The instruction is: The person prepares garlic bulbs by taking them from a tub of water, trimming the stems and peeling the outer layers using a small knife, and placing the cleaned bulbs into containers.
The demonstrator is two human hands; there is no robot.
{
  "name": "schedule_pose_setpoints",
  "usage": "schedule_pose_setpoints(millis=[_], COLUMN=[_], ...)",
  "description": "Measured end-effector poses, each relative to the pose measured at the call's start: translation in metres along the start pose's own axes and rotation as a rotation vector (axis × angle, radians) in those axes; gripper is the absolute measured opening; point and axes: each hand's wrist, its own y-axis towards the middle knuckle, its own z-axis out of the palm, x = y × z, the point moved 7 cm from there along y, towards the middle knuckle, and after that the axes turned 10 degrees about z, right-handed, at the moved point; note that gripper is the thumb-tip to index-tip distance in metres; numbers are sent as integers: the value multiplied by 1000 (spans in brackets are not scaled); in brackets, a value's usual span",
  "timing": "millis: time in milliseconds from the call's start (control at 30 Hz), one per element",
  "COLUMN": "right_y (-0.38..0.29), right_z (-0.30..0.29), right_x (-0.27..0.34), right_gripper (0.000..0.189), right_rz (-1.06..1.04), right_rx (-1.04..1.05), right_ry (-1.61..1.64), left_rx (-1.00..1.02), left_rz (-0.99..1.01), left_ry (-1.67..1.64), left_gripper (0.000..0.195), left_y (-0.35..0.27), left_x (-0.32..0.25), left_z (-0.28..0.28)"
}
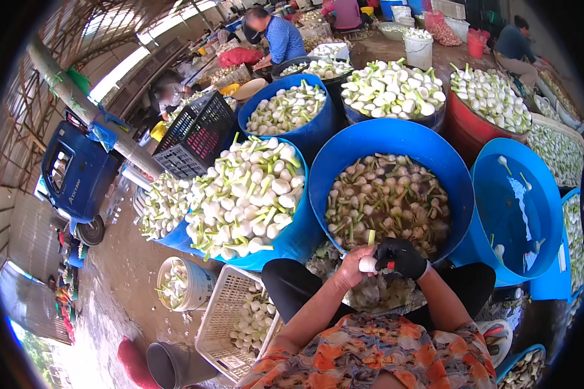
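Observation:
My bare left hand point(353, 268) grips a white garlic bulb point(368, 264) whose cut green stem points up and away from me. My right hand point(403, 258), in a black glove, is closed against the bulb's right side. A bit of a red tool handle point(391, 265) shows under the gloved fingers; the rest of that tool is hidden. Both hands are over my lap, at the near rim of a large blue tub point(394, 133). Unpeeled brownish garlic bulbs point(387, 199) lie in murky water inside it. Loose peelings point(382, 294) are piled below my hands.
To the left stands a blue barrel heaped with peeled garlic point(253, 194). A light-blue tub point(516, 209) at right holds a few bulbs. A beige plastic crate point(209, 330) and a white bucket point(187, 284) stand at lower left. Other people work farther back.

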Motion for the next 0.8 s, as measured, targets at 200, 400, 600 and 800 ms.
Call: schedule_pose_setpoints(millis=[200, 400, 600, 800], right_y=[6, -8, -16, -12], right_z=[-8, 35, 44, 17], right_x=[10, -3, -47, -30], right_gripper=[9, 13, 14, 34], right_rz=[-233, -110, -60, 92], right_rx=[-93, 125, 101, -202], right_ry=[-497, -343, -617, 17], left_rx=[-153, -301, -193, -284], left_rz=[16, 124, 142, 416], left_ry=[-114, -589, -708, 207], left_gripper=[19, 23, 27, 22], left_y=[18, 31, 35, 8], left_x=[6, -35, -32, -35], left_z=[-17, -22, -19, -21])
